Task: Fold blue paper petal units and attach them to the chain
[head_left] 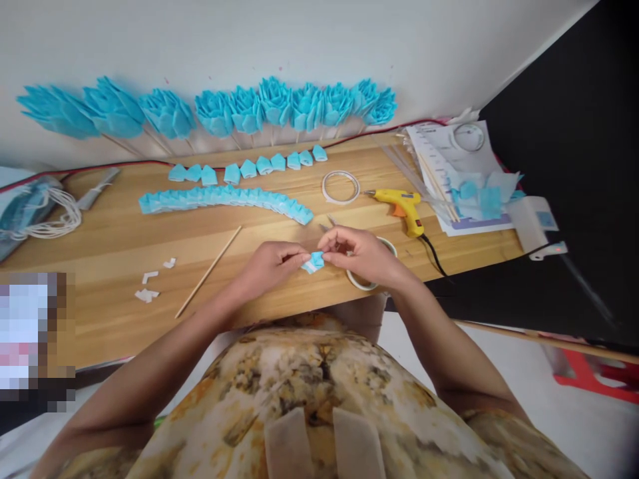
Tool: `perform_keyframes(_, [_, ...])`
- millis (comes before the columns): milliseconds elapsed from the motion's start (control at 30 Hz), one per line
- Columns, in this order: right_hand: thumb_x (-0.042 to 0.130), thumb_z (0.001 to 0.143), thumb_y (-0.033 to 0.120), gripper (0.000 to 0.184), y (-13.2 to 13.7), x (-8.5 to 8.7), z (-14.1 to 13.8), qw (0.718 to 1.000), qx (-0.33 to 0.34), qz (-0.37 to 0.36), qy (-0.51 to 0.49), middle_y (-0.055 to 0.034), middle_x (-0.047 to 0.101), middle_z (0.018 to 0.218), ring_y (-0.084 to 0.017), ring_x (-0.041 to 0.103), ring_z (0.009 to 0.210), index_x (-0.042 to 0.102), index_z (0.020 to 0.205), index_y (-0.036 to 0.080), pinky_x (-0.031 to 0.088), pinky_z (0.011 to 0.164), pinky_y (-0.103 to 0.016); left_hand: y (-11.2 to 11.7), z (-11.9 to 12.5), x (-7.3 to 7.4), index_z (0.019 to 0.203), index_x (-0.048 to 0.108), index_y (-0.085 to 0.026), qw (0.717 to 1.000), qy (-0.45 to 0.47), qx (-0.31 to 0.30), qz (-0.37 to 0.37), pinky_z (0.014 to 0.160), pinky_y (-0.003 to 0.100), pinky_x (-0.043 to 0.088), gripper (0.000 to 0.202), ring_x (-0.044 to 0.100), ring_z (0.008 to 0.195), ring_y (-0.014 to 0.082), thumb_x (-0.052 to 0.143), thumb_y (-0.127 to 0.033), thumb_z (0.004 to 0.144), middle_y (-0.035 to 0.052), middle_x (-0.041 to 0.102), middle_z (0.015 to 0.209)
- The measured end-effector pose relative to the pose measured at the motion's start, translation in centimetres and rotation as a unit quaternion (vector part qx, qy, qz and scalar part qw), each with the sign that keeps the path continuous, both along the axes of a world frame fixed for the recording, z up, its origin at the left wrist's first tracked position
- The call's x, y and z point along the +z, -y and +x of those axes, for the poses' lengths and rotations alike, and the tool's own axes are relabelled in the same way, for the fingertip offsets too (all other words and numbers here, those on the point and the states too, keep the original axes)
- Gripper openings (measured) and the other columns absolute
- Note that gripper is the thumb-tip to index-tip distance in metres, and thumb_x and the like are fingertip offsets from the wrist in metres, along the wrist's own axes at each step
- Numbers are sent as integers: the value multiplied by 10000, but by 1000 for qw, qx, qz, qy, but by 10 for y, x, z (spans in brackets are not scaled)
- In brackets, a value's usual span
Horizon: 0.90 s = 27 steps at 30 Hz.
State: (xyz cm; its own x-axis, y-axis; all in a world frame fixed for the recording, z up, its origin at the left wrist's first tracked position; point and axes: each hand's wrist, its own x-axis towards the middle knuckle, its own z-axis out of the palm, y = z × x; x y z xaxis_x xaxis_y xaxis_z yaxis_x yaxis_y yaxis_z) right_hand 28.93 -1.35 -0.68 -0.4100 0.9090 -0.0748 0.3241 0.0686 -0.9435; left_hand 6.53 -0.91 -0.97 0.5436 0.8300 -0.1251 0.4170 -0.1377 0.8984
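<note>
Between my two hands, just above the table's front edge, is a small folded blue piece [313, 264], likely paper or felt, with a white strip on it. My left hand [272, 266] pinches its left side with thumb and fingers. From the right, my right hand [357, 253] pinches the other side. Under my right hand lies a roll of tape [363, 285], partly covered by the hand. A thin pointed tool [327, 225] shows just behind my right fingers. Farther back, a curved row of folded blue pieces [224, 199] overlaps along the table.
Blue flowers on sticks [274, 103] lean along the wall, with separate folded pieces [264, 165] before them. A yellow glue gun [407, 206] and a tape ring [341, 187] lie right. A wooden stick [208, 271] and white scraps [147, 295] lie left; papers [469, 226] sit far right.
</note>
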Motion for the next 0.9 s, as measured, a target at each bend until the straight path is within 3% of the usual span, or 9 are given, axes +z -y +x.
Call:
perform_keyframes(133, [706, 797, 270, 119, -2, -1, 13, 1000, -27, 3, 12, 8, 667, 788, -123, 572, 684, 685, 892, 203, 450, 637, -262, -6, -8, -1, 797, 729, -157, 996, -45, 62, 38, 605, 240, 391, 429, 559, 647, 147, 470, -459, 955, 2, 666, 695])
perform_keyframes(233, [724, 789, 294, 134, -11, 0, 24, 999, -49, 4, 11, -4, 681, 806, -135, 583, 698, 682, 879, 205, 460, 644, -273, -16, -12, -4, 1069, 767, -194, 985, -85, 107, 101, 769, 275, 488, 358, 681, 861, 207, 486, -390, 962, 45, 784, 998])
perform_keyframes(367, [716, 798, 313, 131, -32, -2, 23, 999, -36, 2, 0, -1, 684, 815, -132, 581, 687, 667, 857, 206, 455, 643, -273, -26, -6, -15, 1245, 721, -206, 963, -177, 82, 185, 913, 348, 498, 392, 698, 1063, 263, 438, -285, 986, 99, 740, 1246])
perform_keyframes(433, [705, 800, 294, 111, -44, -7, 19, 1000, -22, 6, 3, 1, 684, 815, -131, 585, 696, 665, 855, 206, 451, 652, -271, -28, -3, -21, 1250, 715, -205, 946, -227, 67, 222, 869, 347, 495, 401, 703, 1024, 266, 405, -259, 1000, 114, 753, 1199])
perform_keyframes(500, [698, 799, 278, 102, -54, -12, 16, 1000, -10, 8, 11, 1, 685, 810, -134, 595, 712, 666, 862, 204, 448, 659, -268, -29, -1, -25, 1227, 719, -209, 924, -286, 52, 248, 764, 321, 475, 397, 703, 899, 252, 392, -235, 1004, 112, 775, 1034])
perform_keyframes(633, [685, 805, 277, 103, -68, -21, 12, 1000, 9, 7, 29, -2, 683, 798, -138, 600, 722, 662, 870, 200, 442, 656, -265, -28, 1, -29, 1153, 729, -219, 884, -360, 15, 298, 608, 290, 363, 348, 644, 731, 218, 423, -209, 989, 80, 713, 800])
perform_keyframes(900, [682, 783, 272, 100, -77, -28, 8, 1000, -20, 4, 18, 15, 650, 762, -125, 560, 672, 623, 828, 206, 443, 657, -270, -30, 0, -29, 1125, 710, -205, 872, -377, -10, 312, 555, 311, 285, 305, 600, 695, 212, 445, -200, 976, 75, 675, 769])
